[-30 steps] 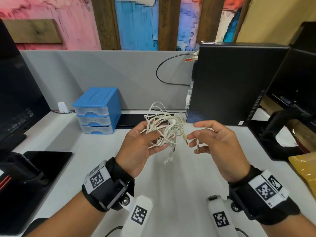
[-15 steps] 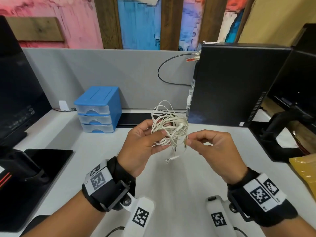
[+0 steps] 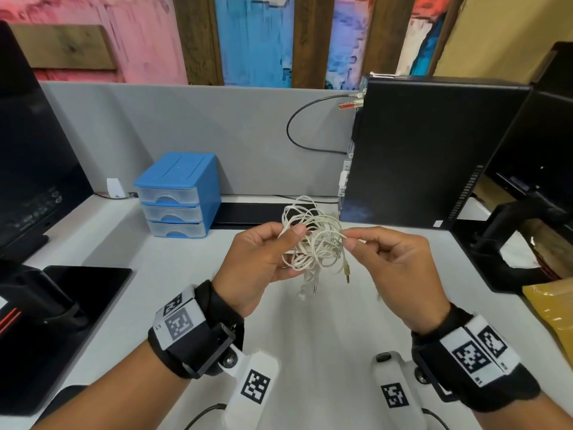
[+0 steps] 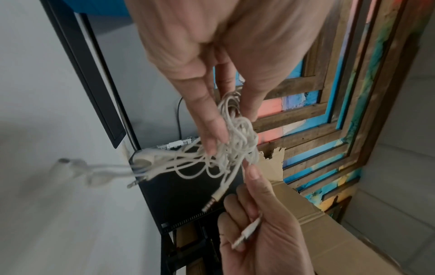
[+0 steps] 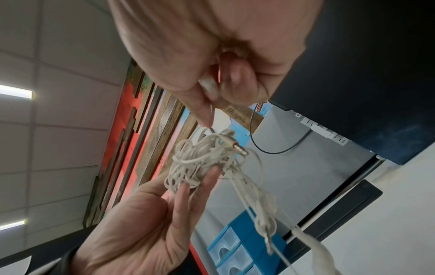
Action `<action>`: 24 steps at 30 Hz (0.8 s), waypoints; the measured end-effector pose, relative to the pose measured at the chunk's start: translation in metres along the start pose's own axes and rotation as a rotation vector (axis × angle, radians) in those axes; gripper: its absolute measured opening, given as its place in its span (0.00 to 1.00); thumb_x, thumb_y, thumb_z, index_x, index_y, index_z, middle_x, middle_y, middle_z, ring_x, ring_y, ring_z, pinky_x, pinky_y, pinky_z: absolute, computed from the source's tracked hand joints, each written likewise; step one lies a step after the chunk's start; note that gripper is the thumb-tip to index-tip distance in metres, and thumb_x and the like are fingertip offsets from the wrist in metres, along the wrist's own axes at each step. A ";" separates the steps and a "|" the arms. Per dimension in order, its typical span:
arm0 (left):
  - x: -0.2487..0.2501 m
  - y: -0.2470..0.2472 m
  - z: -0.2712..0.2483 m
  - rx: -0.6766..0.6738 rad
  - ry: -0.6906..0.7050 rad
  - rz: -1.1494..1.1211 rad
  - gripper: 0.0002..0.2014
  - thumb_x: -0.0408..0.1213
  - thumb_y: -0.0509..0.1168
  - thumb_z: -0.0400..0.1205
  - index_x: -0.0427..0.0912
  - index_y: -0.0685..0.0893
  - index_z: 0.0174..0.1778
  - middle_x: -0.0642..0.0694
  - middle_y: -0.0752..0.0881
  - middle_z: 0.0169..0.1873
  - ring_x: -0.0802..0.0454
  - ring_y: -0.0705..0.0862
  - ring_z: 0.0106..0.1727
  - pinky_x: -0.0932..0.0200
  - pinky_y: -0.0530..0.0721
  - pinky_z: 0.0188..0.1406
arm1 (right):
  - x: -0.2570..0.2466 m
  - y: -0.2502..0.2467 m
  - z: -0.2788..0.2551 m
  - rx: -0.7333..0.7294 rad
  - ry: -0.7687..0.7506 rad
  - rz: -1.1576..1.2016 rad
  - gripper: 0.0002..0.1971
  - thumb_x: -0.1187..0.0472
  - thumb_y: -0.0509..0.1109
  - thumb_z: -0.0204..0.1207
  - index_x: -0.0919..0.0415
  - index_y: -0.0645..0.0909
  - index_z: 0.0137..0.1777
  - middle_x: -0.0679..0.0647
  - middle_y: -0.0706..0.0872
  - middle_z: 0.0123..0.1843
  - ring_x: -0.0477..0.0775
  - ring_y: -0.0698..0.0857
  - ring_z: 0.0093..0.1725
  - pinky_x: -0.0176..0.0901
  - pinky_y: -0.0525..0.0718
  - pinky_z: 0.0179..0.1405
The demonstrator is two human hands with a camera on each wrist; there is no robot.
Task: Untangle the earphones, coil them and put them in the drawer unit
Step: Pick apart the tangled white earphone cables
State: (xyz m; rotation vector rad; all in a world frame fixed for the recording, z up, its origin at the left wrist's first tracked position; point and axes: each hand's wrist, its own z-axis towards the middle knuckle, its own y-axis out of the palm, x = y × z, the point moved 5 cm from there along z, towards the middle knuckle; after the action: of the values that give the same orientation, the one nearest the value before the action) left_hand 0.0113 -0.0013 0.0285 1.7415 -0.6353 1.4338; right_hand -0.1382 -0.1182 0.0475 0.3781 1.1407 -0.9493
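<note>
Above the desk [image 3: 310,336], well clear of the closed drawer unit [image 3: 178,193], the left hand [image 3: 257,262] clutches the knotted earphones [image 3: 313,240]. The right hand [image 3: 393,268] pinches one strand; judged risk: pulling hard tightens knots or strains the plug [image 3: 346,270].

Head view downward; wrist views close, sharing the earphones [image 3: 313,243].

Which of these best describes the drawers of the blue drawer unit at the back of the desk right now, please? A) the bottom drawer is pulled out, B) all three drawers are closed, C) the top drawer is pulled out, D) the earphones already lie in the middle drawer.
B: the head view shows the drawer unit with all three clear fronts flush, while the tangled earphones are held between the left hand and the right hand.
</note>
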 end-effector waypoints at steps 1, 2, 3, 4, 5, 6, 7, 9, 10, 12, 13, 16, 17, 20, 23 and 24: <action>0.000 0.000 -0.001 0.016 0.002 0.009 0.12 0.43 0.72 0.77 0.37 0.88 0.46 0.36 0.91 0.42 0.46 0.88 0.41 0.60 0.87 0.34 | 0.000 0.000 0.000 -0.007 -0.004 -0.002 0.07 0.65 0.76 0.75 0.52 0.92 0.46 0.71 0.77 0.27 0.52 0.70 0.24 0.37 0.74 0.25; -0.001 0.000 -0.001 0.028 -0.001 0.018 0.13 0.42 0.71 0.78 0.34 0.87 0.49 0.34 0.91 0.43 0.45 0.89 0.41 0.61 0.87 0.33 | 0.001 0.000 0.000 -0.014 -0.005 0.000 0.06 0.64 0.77 0.74 0.52 0.92 0.46 0.71 0.75 0.26 0.54 0.69 0.24 0.40 0.75 0.26; -0.001 0.000 -0.002 0.033 -0.005 0.030 0.14 0.41 0.71 0.79 0.32 0.87 0.50 0.34 0.91 0.44 0.44 0.90 0.41 0.62 0.86 0.31 | 0.001 0.000 0.000 -0.022 -0.004 0.000 0.06 0.64 0.77 0.74 0.52 0.92 0.46 0.71 0.73 0.26 0.58 0.68 0.25 0.42 0.75 0.29; -0.001 0.000 -0.002 0.029 -0.009 0.044 0.14 0.41 0.71 0.79 0.31 0.86 0.50 0.35 0.92 0.42 0.44 0.91 0.39 0.63 0.85 0.30 | 0.001 0.001 0.000 -0.031 -0.005 0.001 0.06 0.63 0.77 0.74 0.52 0.92 0.46 0.71 0.73 0.26 0.62 0.67 0.26 0.45 0.75 0.32; -0.001 0.002 -0.003 0.021 -0.009 0.060 0.14 0.41 0.71 0.79 0.32 0.86 0.49 0.36 0.92 0.40 0.45 0.92 0.37 0.63 0.85 0.28 | 0.001 0.002 0.000 -0.040 -0.007 0.002 0.06 0.63 0.77 0.74 0.52 0.93 0.46 0.70 0.73 0.26 0.63 0.68 0.26 0.46 0.76 0.33; -0.001 0.003 -0.005 0.011 -0.005 0.075 0.12 0.41 0.71 0.79 0.33 0.86 0.47 0.38 0.92 0.38 0.45 0.92 0.34 0.64 0.84 0.27 | 0.001 0.002 0.000 -0.047 -0.012 0.005 0.06 0.63 0.77 0.74 0.51 0.92 0.47 0.67 0.72 0.24 0.63 0.67 0.26 0.45 0.75 0.32; -0.001 0.005 -0.006 0.001 0.002 0.086 0.11 0.41 0.71 0.79 0.34 0.86 0.45 0.39 0.92 0.36 0.45 0.92 0.32 0.64 0.84 0.25 | 0.000 0.003 -0.001 -0.053 -0.019 0.008 0.07 0.63 0.76 0.74 0.50 0.92 0.47 0.60 0.72 0.22 0.60 0.67 0.25 0.43 0.74 0.30; 0.000 0.007 -0.008 -0.013 0.018 0.101 0.10 0.40 0.72 0.79 0.34 0.86 0.45 0.39 0.92 0.35 0.45 0.91 0.31 0.64 0.84 0.24 | 0.000 0.004 -0.001 -0.064 -0.045 0.005 0.09 0.63 0.76 0.74 0.47 0.92 0.48 0.51 0.71 0.22 0.52 0.66 0.25 0.41 0.72 0.28; 0.000 0.008 -0.009 -0.016 0.023 0.106 0.10 0.39 0.72 0.79 0.34 0.86 0.45 0.39 0.92 0.35 0.45 0.91 0.30 0.64 0.84 0.24 | -0.001 0.004 -0.001 -0.071 -0.056 0.001 0.09 0.62 0.75 0.74 0.47 0.92 0.49 0.50 0.70 0.22 0.51 0.66 0.25 0.41 0.72 0.28; 0.001 0.008 -0.009 -0.012 0.035 0.105 0.09 0.39 0.72 0.79 0.35 0.85 0.44 0.40 0.92 0.34 0.45 0.91 0.29 0.63 0.84 0.25 | -0.001 0.004 -0.002 -0.078 -0.072 -0.015 0.09 0.63 0.74 0.76 0.49 0.91 0.52 0.46 0.69 0.22 0.47 0.65 0.25 0.37 0.72 0.29; 0.002 0.008 -0.009 -0.010 0.041 0.098 0.08 0.39 0.72 0.79 0.36 0.85 0.43 0.41 0.92 0.33 0.45 0.91 0.29 0.63 0.85 0.25 | 0.000 0.004 -0.002 -0.081 -0.080 -0.028 0.10 0.64 0.74 0.77 0.51 0.91 0.54 0.44 0.68 0.22 0.45 0.65 0.25 0.34 0.72 0.30; 0.005 0.007 -0.007 -0.017 0.046 0.065 0.07 0.39 0.72 0.77 0.38 0.86 0.44 0.40 0.92 0.36 0.45 0.91 0.31 0.63 0.84 0.26 | 0.002 0.002 0.000 -0.092 -0.103 -0.087 0.12 0.69 0.71 0.79 0.52 0.91 0.53 0.44 0.73 0.23 0.43 0.68 0.25 0.29 0.73 0.30; 0.005 0.007 -0.007 -0.025 0.042 0.043 0.08 0.40 0.72 0.76 0.39 0.86 0.44 0.40 0.92 0.37 0.45 0.91 0.32 0.64 0.84 0.26 | 0.002 0.002 0.001 -0.100 -0.110 -0.106 0.12 0.69 0.70 0.80 0.52 0.91 0.51 0.44 0.75 0.24 0.42 0.69 0.25 0.28 0.71 0.29; 0.005 0.006 -0.005 -0.046 0.019 0.006 0.12 0.41 0.72 0.73 0.38 0.85 0.47 0.40 0.92 0.38 0.47 0.91 0.31 0.65 0.84 0.25 | 0.000 0.000 0.001 -0.123 -0.135 -0.166 0.13 0.71 0.68 0.81 0.54 0.91 0.48 0.48 0.76 0.24 0.43 0.69 0.23 0.25 0.67 0.27; 0.000 0.007 -0.005 -0.070 -0.024 0.036 0.08 0.37 0.71 0.78 0.37 0.84 0.48 0.41 0.91 0.34 0.50 0.89 0.27 0.66 0.83 0.23 | -0.002 0.001 0.000 -0.155 -0.178 -0.209 0.14 0.71 0.67 0.82 0.53 0.90 0.48 0.54 0.80 0.27 0.44 0.74 0.25 0.29 0.72 0.28; -0.003 0.007 -0.005 -0.082 -0.038 0.051 0.09 0.37 0.70 0.79 0.35 0.85 0.49 0.42 0.91 0.34 0.51 0.88 0.26 0.67 0.83 0.23 | -0.002 0.003 -0.002 -0.179 -0.188 -0.209 0.14 0.70 0.66 0.82 0.52 0.90 0.48 0.54 0.84 0.29 0.46 0.78 0.27 0.35 0.77 0.29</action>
State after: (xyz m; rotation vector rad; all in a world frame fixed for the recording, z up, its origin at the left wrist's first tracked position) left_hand 0.0017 -0.0017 0.0276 1.7036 -0.7537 1.3926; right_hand -0.1370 -0.1141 0.0479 0.0234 1.0962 -1.0325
